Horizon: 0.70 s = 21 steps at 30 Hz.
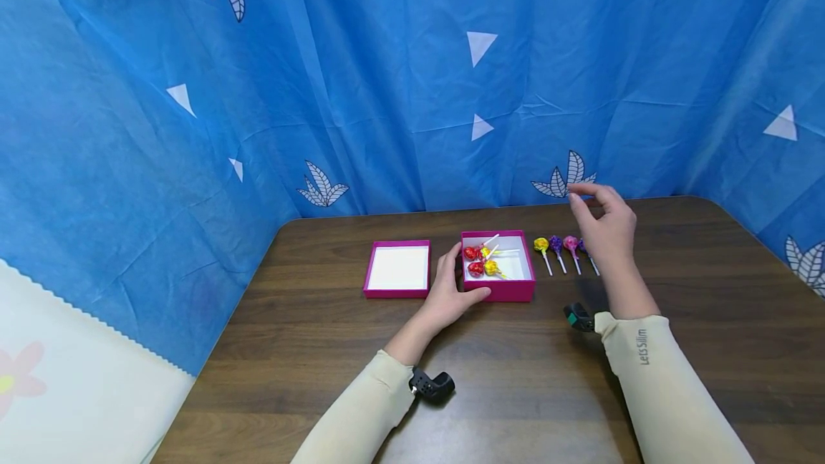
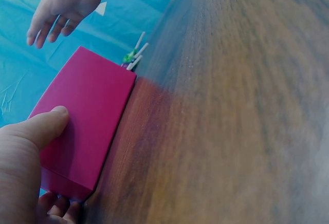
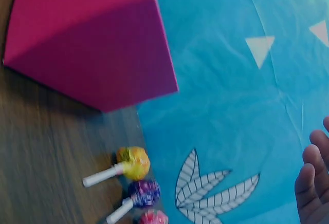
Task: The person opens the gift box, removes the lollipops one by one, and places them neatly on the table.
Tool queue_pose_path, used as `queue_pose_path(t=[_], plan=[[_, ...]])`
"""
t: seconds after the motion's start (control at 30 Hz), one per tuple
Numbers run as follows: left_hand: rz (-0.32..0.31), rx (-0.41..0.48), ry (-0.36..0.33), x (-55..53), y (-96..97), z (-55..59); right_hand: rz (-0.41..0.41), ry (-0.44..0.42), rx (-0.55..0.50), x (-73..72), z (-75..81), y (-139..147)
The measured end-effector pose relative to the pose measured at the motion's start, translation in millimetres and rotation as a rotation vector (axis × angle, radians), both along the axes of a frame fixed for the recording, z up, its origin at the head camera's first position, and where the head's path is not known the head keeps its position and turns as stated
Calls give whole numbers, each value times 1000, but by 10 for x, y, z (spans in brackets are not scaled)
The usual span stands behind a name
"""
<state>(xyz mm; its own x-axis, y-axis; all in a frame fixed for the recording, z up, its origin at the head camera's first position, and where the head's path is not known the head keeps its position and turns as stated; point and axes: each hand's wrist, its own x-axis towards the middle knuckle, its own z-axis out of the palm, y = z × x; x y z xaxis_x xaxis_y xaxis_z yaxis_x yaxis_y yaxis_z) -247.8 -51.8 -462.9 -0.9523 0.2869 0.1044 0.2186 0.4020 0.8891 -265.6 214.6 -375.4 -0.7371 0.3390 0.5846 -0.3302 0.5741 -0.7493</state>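
The left hand (image 1: 449, 297) is gripping one magenta cardboard box (image 1: 512, 293); the right hand (image 1: 609, 229), fingers parted, is partly hiding one of four round, multicoloured, white-sticked lollipops (image 1: 571, 243).

A person wears a cream left sleeve (image 1: 361, 410) and matching right sleeve (image 1: 670, 396), the right printed with dark lettering (image 1: 642, 346). The left hand (image 1: 450, 296) and right hand (image 1: 611, 228) are bare. Black wrist devices: a rounded left device (image 1: 435, 386) and a right device (image 1: 580, 317) with a green patch (image 1: 571, 319).
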Motion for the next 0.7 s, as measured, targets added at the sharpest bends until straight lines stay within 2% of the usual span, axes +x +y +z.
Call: queue_pose_path(t=[0.23, 0.5, 0.7], plan=[[0, 4, 5, 6, 1, 5, 117, 20, 65, -11, -58, -224], [-4, 3, 13, 30, -1, 14, 227, -39, 144, 2, -179, -500], [-1, -6, 19, 31, 0, 23, 357, -86, 133, -4, -273, -636]])
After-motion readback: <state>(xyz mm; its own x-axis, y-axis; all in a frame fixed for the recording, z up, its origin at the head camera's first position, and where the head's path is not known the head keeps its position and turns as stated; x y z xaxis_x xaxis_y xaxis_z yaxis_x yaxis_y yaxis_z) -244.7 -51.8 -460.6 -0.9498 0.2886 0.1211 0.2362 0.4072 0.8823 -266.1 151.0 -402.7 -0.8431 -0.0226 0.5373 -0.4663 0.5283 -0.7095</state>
